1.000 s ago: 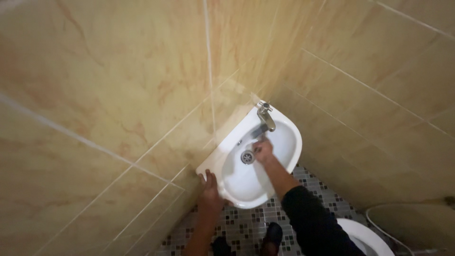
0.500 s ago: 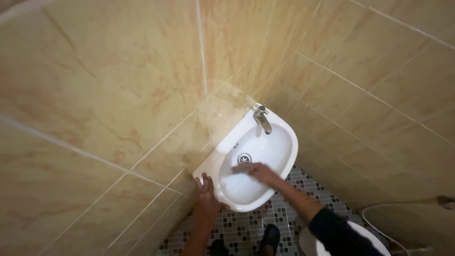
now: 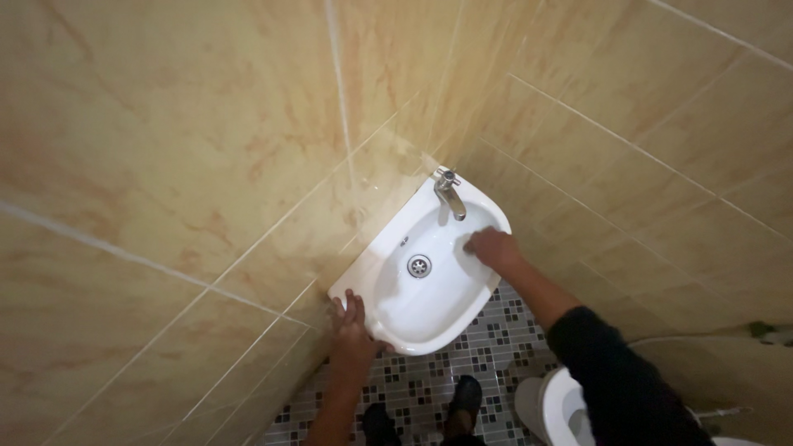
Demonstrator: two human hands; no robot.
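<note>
Right now I'm looking down at a small white ceramic wall-mounted basin (image 3: 429,310), oval in shape, fixed into the corner where two walls of glossy beige marbled tiles (image 3: 165,149) meet. Its round chrome drain (image 3: 420,265) sits near the middle of the bowl, and a short chrome tap (image 3: 448,193) stands at the far rim, close to the corner.

My right hand (image 3: 493,248) is inside the bowl on its right side, pressed against the white inner wall just below the rim, between the drain and the edge. Its fingers are curled inward; I cannot tell whether that grip encloses anything, since the back of the hand hides the palm. The forearm runs back toward me into a dark sleeve (image 3: 615,380).

My left hand (image 3: 353,330) rests on the near left edge of the basin, fingers spread flat and apart, touching the rim and holding nothing.

Beneath the basin lies a floor of small black, grey and white mosaic tiles (image 3: 496,347). My dark shoes (image 3: 464,398) stand on it directly under the bowl. At the lower right, the rounded white edge of a toilet (image 3: 545,405) shows, partly hidden by my sleeve, with a thin pale hose (image 3: 686,337) along the wall behind it.
</note>
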